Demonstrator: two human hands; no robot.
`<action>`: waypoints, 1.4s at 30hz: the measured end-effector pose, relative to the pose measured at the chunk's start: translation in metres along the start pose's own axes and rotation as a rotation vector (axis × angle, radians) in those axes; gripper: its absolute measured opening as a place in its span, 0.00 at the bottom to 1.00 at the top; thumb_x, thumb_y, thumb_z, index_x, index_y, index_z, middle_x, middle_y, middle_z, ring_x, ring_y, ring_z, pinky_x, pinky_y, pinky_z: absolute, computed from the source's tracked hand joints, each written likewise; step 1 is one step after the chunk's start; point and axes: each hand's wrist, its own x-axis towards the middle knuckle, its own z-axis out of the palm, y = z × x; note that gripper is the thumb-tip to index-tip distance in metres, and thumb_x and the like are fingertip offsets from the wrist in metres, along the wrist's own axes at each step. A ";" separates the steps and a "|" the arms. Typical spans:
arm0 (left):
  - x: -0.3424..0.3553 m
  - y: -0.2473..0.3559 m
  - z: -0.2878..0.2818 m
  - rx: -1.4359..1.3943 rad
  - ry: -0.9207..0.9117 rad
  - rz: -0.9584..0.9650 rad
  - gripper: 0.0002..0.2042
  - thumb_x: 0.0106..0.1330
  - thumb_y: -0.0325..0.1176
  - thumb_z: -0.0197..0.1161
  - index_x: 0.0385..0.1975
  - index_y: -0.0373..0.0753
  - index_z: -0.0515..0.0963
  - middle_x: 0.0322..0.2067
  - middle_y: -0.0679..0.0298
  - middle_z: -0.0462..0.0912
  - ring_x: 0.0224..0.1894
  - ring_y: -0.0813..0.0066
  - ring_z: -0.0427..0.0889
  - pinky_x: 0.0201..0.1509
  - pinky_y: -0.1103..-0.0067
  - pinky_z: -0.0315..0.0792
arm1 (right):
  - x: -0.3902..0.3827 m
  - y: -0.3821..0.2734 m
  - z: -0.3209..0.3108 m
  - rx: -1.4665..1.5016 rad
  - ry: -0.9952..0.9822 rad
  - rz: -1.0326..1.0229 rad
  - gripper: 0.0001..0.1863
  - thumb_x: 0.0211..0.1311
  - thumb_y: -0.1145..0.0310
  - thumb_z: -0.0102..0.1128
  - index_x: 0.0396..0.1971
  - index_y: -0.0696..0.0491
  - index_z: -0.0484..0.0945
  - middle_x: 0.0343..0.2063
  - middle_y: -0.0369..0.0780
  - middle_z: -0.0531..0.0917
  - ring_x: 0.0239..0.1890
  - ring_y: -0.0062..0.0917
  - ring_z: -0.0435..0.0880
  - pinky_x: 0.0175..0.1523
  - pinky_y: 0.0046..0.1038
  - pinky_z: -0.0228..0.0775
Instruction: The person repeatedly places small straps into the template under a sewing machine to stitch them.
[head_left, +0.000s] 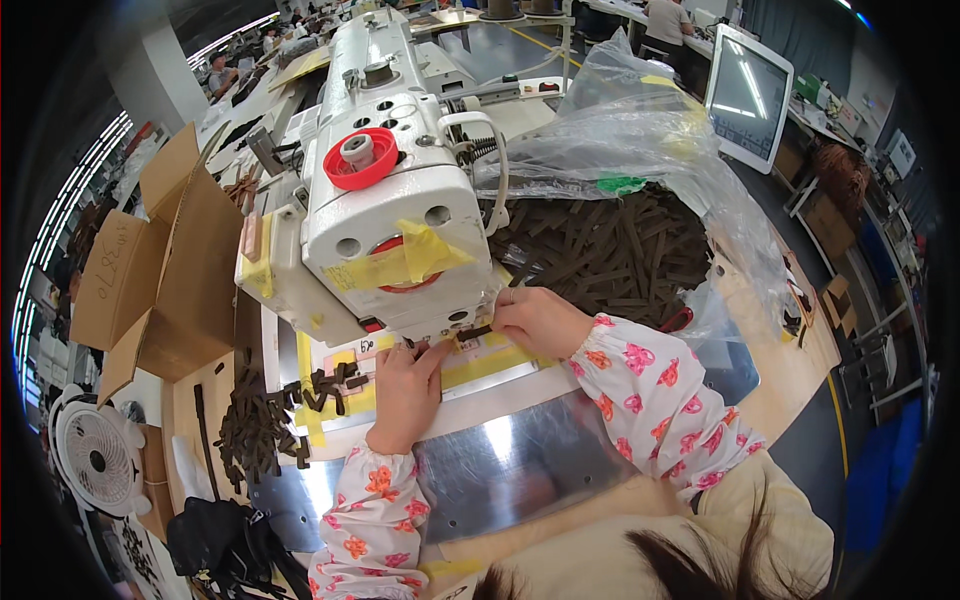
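Note:
Both of my hands work under the head of a white industrial sewing machine (395, 200). My right hand (540, 320) pinches a short dark brown strip (474, 333), which points left toward the needle area. Close by on the left, my left hand (405, 392) has its thumb and fingers drawn together at the plate, and what they hold is hidden. Yellow tape (485, 365) covers parts of the work plate around my fingers. Several short, folded-looking brown pieces (335, 388) lie left of my left hand, and a larger heap of them (255, 430) spreads farther left.
A clear plastic bag (640, 120) lies open at the right with many long brown strips (610, 250). An open cardboard box (190, 270) stands left of the machine, near a white fan (97, 455). A screen (750, 98) rises at the far right. Shiny metal sheet (520, 460) lines the table's front.

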 end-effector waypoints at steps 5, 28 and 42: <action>-0.002 -0.001 -0.001 -0.019 0.028 0.000 0.14 0.52 0.23 0.58 0.39 0.43 0.80 0.28 0.59 0.78 0.34 0.63 0.75 0.39 0.69 0.64 | 0.002 0.001 0.007 0.004 0.049 0.001 0.02 0.49 0.75 0.57 0.23 0.57 0.78 0.29 0.43 0.78 0.31 0.40 0.79 0.38 0.36 0.71; 0.006 0.000 0.001 -0.057 -0.021 0.011 0.15 0.53 0.23 0.55 0.40 0.45 0.79 0.29 0.59 0.79 0.31 0.60 0.74 0.39 0.69 0.64 | 0.008 -0.009 0.034 -0.027 0.191 0.039 0.06 0.49 0.73 0.59 0.28 0.55 0.80 0.29 0.43 0.79 0.33 0.40 0.79 0.38 0.36 0.72; -0.002 -0.003 0.006 -0.089 0.027 -0.020 0.11 0.54 0.22 0.58 0.37 0.41 0.80 0.31 0.57 0.79 0.33 0.57 0.74 0.39 0.68 0.66 | 0.003 -0.010 0.038 -0.206 0.125 -0.076 0.06 0.45 0.74 0.57 0.25 0.56 0.81 0.32 0.43 0.79 0.41 0.36 0.78 0.45 0.32 0.72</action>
